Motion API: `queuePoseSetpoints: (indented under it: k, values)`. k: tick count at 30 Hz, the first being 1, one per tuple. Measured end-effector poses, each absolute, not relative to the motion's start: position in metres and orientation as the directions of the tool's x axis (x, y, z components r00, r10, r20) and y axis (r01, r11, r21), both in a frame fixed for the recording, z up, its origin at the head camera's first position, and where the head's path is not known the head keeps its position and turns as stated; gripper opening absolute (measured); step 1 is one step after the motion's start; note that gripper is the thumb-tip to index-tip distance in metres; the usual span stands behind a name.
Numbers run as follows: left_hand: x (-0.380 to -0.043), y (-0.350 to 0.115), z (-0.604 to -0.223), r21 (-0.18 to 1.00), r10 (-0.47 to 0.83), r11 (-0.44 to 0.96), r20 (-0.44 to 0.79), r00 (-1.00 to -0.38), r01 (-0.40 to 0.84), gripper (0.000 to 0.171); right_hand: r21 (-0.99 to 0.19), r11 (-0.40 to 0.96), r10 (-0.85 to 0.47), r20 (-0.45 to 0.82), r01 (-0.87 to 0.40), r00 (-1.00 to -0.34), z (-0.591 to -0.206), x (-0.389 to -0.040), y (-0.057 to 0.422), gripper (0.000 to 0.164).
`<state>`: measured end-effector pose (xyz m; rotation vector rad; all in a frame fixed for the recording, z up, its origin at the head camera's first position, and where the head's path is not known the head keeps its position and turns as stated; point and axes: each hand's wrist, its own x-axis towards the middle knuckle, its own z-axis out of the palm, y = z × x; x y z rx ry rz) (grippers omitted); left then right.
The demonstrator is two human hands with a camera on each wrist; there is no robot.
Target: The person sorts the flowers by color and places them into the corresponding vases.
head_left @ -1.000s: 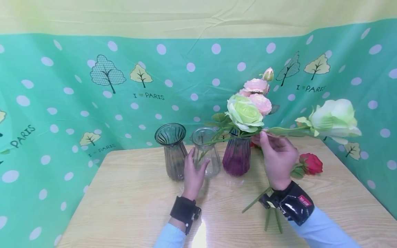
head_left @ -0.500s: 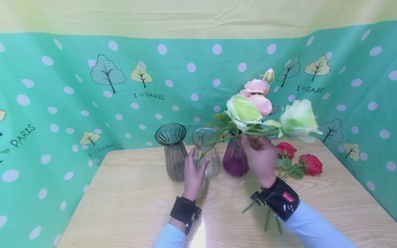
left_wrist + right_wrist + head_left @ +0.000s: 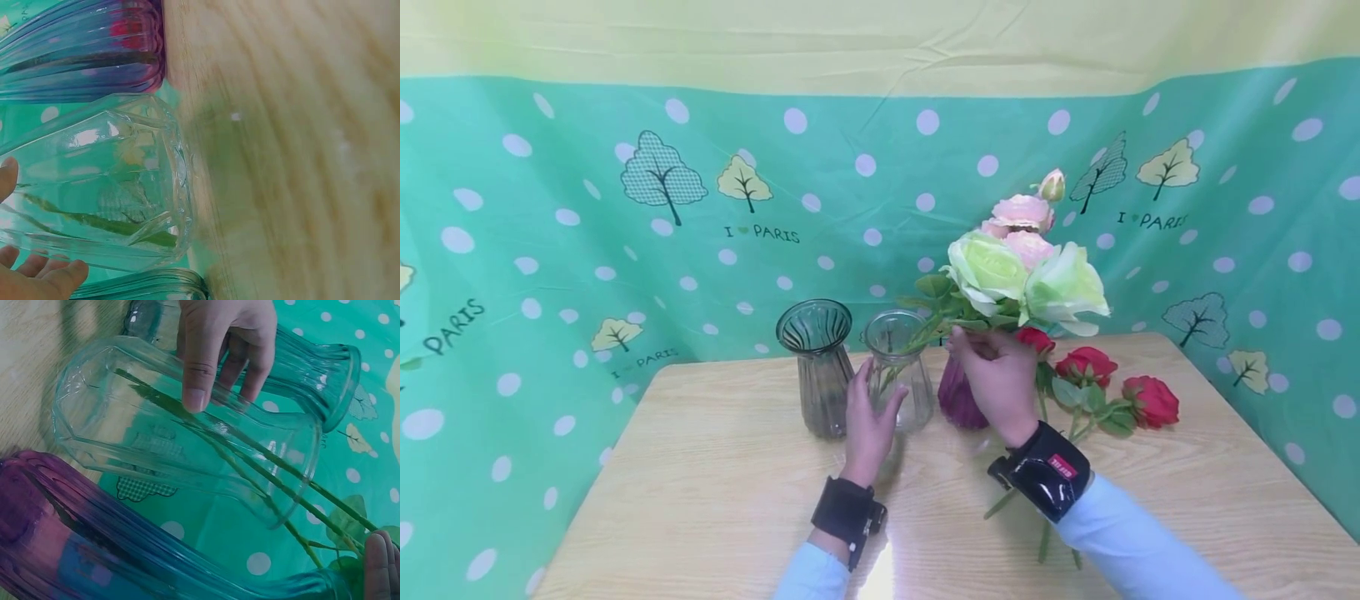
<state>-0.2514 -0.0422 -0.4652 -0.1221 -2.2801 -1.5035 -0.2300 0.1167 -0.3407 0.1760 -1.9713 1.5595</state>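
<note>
My left hand holds the clear glass vase at its side, thumb and fingers apart around it; the left wrist view shows its fingertips against the glass. Green stems stand inside this vase and lean out over its rim. My right hand pinches the stem of a pale green-white rose above and right of the clear vase. A second pale green rose leans beside it. Behind the right hand stands a purple vase, with pink flowers rising above it.
A grey ribbed glass vase stands just left of the clear one. At the right, red roses lie on the wooden table, their stems toward the front. A polka-dot cloth hangs close behind the vases.
My right hand has moved left with the green-white rose, whose bloom now sits against the other pale rose. More of the red roses shows. The left hand stays on the clear vase.
</note>
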Motion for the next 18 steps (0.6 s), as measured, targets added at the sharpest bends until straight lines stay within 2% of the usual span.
queuePoseSetpoints:
  k: [6, 12, 18]
  values:
    - [-0.250, -0.043, -0.466, 0.851, -0.147, 0.425, 0.401, -0.904, 0.309, 0.071, -0.879, 0.324, 0.268, 0.440, -0.351, -0.857, -0.343, -0.234, 0.108, 0.018]
    - [-0.249, -0.043, -0.465, 0.856, -0.151, 0.434, 0.377, -0.914, 0.281, 0.072, -0.887, 0.412, 0.235, 0.324, -0.208, -0.916, -0.350, -0.235, 0.102, 0.024]
    - [-0.251, -0.043, -0.464, 0.850, -0.147, 0.443, 0.384, -0.911, 0.287, 0.072, -0.839, 0.466, 0.207, 0.411, -0.280, -0.888, -0.354, -0.241, 0.097, 0.019]
